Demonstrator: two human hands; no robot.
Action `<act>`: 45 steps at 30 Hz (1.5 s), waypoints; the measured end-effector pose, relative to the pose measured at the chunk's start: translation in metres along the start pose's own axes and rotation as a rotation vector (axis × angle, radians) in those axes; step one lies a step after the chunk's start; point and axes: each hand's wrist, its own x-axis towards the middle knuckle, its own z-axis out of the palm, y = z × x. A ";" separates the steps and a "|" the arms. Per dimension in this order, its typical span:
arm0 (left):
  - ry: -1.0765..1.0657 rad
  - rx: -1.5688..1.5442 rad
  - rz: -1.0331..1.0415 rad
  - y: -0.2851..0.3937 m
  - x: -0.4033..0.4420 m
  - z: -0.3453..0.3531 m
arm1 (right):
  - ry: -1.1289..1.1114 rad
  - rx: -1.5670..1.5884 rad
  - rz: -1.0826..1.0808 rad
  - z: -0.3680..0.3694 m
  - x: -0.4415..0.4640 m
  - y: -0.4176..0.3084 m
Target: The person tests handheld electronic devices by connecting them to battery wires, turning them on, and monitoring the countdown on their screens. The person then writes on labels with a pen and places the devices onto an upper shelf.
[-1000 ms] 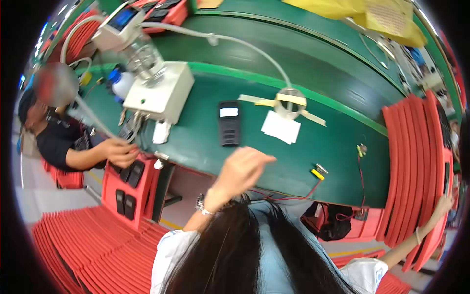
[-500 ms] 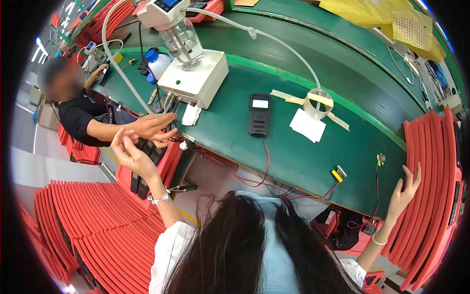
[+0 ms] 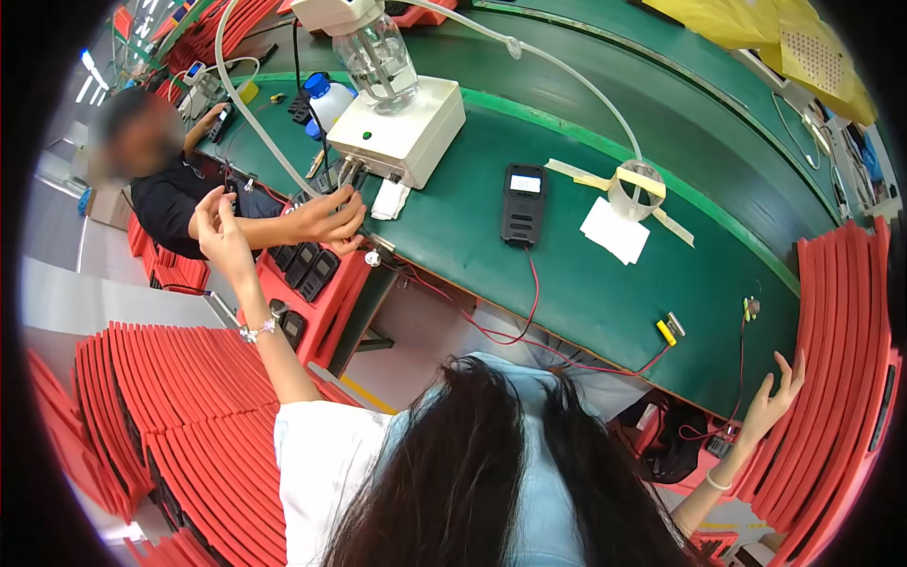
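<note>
At the left, my left hand [image 3: 223, 231] is raised beside a co-worker's forearm, fingers apart and nothing visible in it. My right hand [image 3: 775, 402] hangs empty with spread fingers at the right, near the stacked red trays [image 3: 831, 350]. A black handheld device [image 3: 523, 206] with a lit screen lies on the green bench [image 3: 453, 246], a red cable running from its lower end. Right of it are white papers [image 3: 614, 231] and a taped clear cup [image 3: 635, 192] with a tube in it. A yellow clip [image 3: 667, 333] lies near the bench's front edge.
A white box [image 3: 397, 132] carries a glass jar [image 3: 376, 66]. The co-worker's hand [image 3: 331, 219] reaches over the bench's left end. Below it, a red tray [image 3: 331, 307] holds black devices. More red trays [image 3: 198, 406] are stacked at lower left. Yellow sheets [image 3: 812, 57] hang upper right.
A second ago my left hand was by the black device; it has moved far left. My right hand has come away from the outer side of the right stack. The device now has a red cable at its lower end.
</note>
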 end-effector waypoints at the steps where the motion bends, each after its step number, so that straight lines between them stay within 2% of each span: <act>1: -0.017 -0.009 0.008 -0.003 -0.001 0.001 | 0.000 0.000 0.008 0.001 -0.002 0.000; 2: -0.013 0.019 -0.079 0.006 -0.007 0.003 | -0.003 0.000 0.010 0.003 -0.005 0.000; 5: -0.010 -0.004 -0.086 0.017 -0.025 0.006 | -0.025 0.061 0.045 0.010 -0.010 0.000; 9: 0.026 0.038 -0.003 0.025 -0.058 0.017 | -0.064 0.123 0.092 0.029 -0.021 -0.006; 11: -0.025 0.071 0.022 0.030 -0.078 0.024 | -0.088 0.157 0.084 0.041 -0.027 -0.012; 12: -0.080 0.019 -0.036 0.025 -0.090 0.028 | -0.081 0.166 0.089 0.047 -0.030 -0.015; 13: -0.108 0.075 0.016 0.027 -0.101 0.033 | -0.100 0.183 0.107 0.052 -0.033 -0.016; 17: -0.376 0.105 -0.032 0.050 -0.129 0.047 | -0.126 0.252 0.174 0.075 -0.045 -0.017; 20: -0.373 0.203 0.072 0.046 -0.138 0.059 | -0.134 0.282 0.235 0.089 -0.056 -0.024; 27: -0.374 0.319 -0.074 0.045 -0.162 0.074 | -0.098 0.271 0.273 0.095 -0.061 -0.040; 29: -0.390 0.350 -0.183 0.049 -0.167 0.077 | -0.103 0.200 0.255 0.096 -0.061 -0.038; 36: -0.293 0.209 -0.244 0.030 -0.170 0.087 | -0.107 0.148 0.163 0.096 -0.060 -0.038; 39: -0.300 0.261 -0.210 0.028 -0.165 0.088 | -0.120 0.131 0.165 0.096 -0.059 -0.039; 41: -0.294 0.284 -0.236 0.031 -0.160 0.090 | -0.121 0.129 0.162 0.095 -0.059 -0.041; 43: -0.346 0.284 -0.353 0.030 -0.153 0.091 | -0.117 0.129 0.158 0.096 -0.058 -0.041; 45: -0.327 0.275 -0.338 0.022 -0.152 0.093 | -0.114 0.121 0.155 0.096 -0.059 -0.041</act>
